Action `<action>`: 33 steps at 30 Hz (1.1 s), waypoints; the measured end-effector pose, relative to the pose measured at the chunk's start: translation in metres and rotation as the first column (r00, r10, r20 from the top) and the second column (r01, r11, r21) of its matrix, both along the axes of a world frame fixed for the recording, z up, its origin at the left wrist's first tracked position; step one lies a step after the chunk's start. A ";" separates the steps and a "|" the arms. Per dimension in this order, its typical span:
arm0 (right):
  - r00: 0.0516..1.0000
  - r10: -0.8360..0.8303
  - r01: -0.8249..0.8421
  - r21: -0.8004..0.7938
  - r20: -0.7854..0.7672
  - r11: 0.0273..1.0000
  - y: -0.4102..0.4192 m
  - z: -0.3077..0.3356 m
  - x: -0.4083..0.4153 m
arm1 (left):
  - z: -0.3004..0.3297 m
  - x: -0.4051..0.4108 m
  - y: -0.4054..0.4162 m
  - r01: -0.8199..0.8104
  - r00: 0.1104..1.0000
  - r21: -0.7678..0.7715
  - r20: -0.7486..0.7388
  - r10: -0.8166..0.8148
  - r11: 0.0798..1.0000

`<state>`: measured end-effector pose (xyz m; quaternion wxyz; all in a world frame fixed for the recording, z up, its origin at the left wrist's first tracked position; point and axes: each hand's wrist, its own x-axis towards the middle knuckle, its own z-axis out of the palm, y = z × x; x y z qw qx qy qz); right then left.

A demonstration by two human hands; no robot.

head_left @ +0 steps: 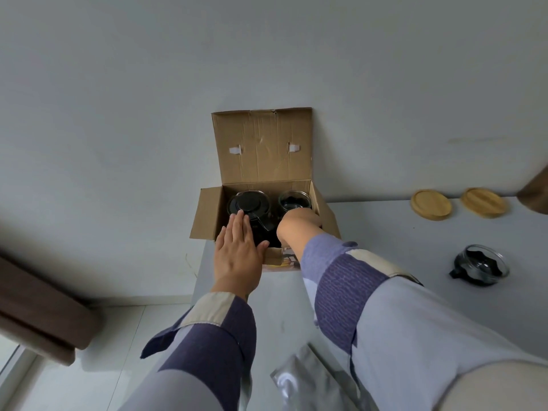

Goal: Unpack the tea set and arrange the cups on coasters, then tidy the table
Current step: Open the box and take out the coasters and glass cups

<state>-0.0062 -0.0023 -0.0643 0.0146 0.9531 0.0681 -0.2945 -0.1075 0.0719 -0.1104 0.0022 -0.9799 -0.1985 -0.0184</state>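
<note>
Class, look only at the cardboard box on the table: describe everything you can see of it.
The cardboard box is plain brown, creased, standing open at the table's far left corner. Its lid leans back against the wall, with two white tabs; side flaps splay outward. Inside sit dark glassware pieces. The left hand rests flat over its front edge; the right hand reaches inside.

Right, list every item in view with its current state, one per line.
Cardboard box: open, lid flap up.
Teapot: in the box, lid on.
Glass cup: in the box.
Second glass cup: out on the table.
Two coasters: bare.
Left hand: flat, open.
Right hand: inside the box, grip hidden.
</note>
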 end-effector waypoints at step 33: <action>0.890 -0.432 0.041 0.920 0.143 0.389 -0.077 0.001 -0.003 | 0.002 0.004 -0.004 -0.044 0.998 -0.014 -0.044 0.043 0.999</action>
